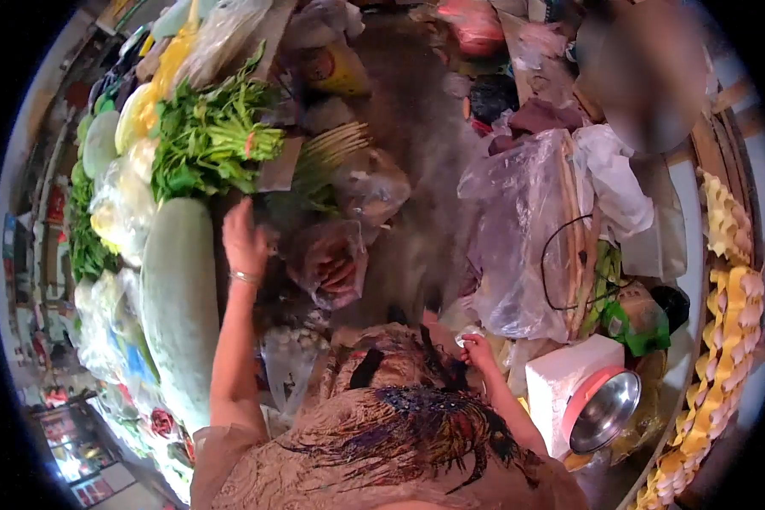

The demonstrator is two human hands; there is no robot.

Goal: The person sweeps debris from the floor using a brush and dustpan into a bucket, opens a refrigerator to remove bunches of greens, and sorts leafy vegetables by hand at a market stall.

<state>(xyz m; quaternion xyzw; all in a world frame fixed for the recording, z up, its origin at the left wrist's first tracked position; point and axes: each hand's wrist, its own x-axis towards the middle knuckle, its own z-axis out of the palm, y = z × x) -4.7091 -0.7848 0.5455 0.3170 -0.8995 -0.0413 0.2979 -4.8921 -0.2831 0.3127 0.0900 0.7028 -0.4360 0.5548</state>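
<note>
My right hand (pixel 478 350), a little right of centre low in the frame, is closed in a pinch around a small pale object (pixel 462 338); I cannot tell what it is. My left hand (pixel 245 242), left of centre, has its fingers loosely extended, with nothing that I can see held in them. A bracelet (pixel 245 277) circles that wrist.

Just beside my left fingers, to the left, lies a long pale-green gourd (pixel 183 297); just above them, in the upper left, is a bunch of leafy greens (pixel 217 140), its stems bound with a red band (pixel 250 144). A piece of cardboard (pixel 280 166) sits by the stem ends. Near centre, a clear bag holds reddish pieces (pixel 336 270).

Farther up, at upper centre, a yellow bag (pixel 344 72) carries a dark reddish mark, too blurred for me to read. Beyond my right hand, at lower right, a red-rimmed metal bowl (pixel 608 412) rests tilted against a white block (pixel 552 374). Above that is a green packet (pixel 646 330), its printing too small to make out. A yellow wavy strip (pixel 710 357) runs down the right edge.
</note>
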